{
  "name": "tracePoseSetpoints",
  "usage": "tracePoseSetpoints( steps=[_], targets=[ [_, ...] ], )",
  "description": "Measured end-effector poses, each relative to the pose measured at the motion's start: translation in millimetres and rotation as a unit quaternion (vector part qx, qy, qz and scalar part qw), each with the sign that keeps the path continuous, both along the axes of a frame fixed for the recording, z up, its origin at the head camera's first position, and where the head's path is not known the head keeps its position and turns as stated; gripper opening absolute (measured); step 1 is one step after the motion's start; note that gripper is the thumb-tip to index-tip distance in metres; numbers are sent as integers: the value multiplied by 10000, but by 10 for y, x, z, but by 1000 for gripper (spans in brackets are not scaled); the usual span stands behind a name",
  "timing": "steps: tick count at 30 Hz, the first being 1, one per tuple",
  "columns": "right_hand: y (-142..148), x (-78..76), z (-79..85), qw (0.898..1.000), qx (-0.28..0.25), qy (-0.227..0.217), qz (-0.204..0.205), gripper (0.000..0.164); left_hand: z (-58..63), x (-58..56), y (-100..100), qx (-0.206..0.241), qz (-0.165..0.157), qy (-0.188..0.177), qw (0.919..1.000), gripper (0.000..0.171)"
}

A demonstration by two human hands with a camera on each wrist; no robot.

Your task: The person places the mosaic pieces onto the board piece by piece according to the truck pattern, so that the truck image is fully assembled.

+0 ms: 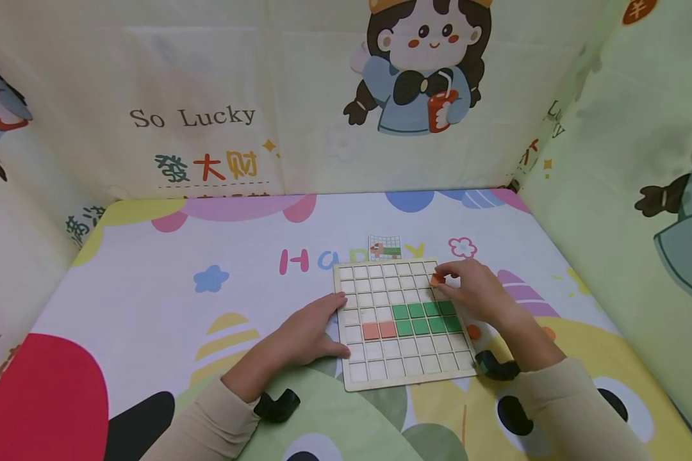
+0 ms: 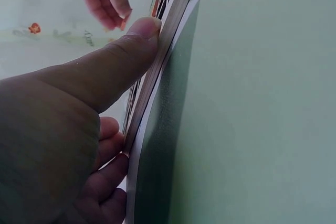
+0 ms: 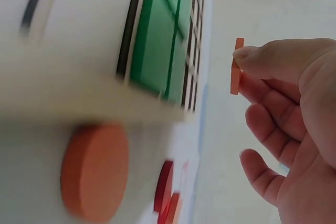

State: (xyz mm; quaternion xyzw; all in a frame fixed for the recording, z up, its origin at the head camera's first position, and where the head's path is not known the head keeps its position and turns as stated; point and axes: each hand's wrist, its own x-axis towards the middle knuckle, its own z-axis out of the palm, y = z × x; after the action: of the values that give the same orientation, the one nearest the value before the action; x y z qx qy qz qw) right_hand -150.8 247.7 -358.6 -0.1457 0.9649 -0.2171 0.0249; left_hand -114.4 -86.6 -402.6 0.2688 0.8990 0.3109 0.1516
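Note:
A pale wooden grid board (image 1: 403,386) lies on the printed cloth. Two rows of green square tiles (image 1: 420,327) fill cells at its right side, with two salmon-orange tiles (image 1: 371,331) left of the lower row. My left hand (image 1: 305,333) holds the board's left edge, thumb and fingers spread along it; the left wrist view shows the thumb (image 2: 123,59) on the rim. Between thumb and index finger, my right hand (image 1: 475,288) pinches a small flat orange tile (image 3: 235,83), over the board's upper right corner. Its other fingers are loosely curled.
Behind the board is a small card (image 1: 385,248) with a coloured grid picture. Just right of the board lies an orange round piece (image 3: 97,171), with several red and orange pieces (image 3: 164,187) beyond it. Printed cloth walls (image 1: 300,77) stand at the back and sides.

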Motion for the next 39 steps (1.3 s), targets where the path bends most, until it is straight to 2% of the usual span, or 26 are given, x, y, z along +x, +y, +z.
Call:
tracePoseSetpoints(
  steps=[11, 20, 39],
  targets=[
    [-298, 116, 38, 9969, -159, 414, 649, 16, -6, -7, -1, -10, -6, 27, 10000, 91],
    [-505, 170, 23, 9960, 7, 349, 824, 20, -2, -10, -5, 15, -15, 63, 10000, 91],
    [-879, 307, -25, 9843, 287, 407, 1696, 21, 3, -5, -8, 94, -29, 85, 9999, 91]
  ],
)
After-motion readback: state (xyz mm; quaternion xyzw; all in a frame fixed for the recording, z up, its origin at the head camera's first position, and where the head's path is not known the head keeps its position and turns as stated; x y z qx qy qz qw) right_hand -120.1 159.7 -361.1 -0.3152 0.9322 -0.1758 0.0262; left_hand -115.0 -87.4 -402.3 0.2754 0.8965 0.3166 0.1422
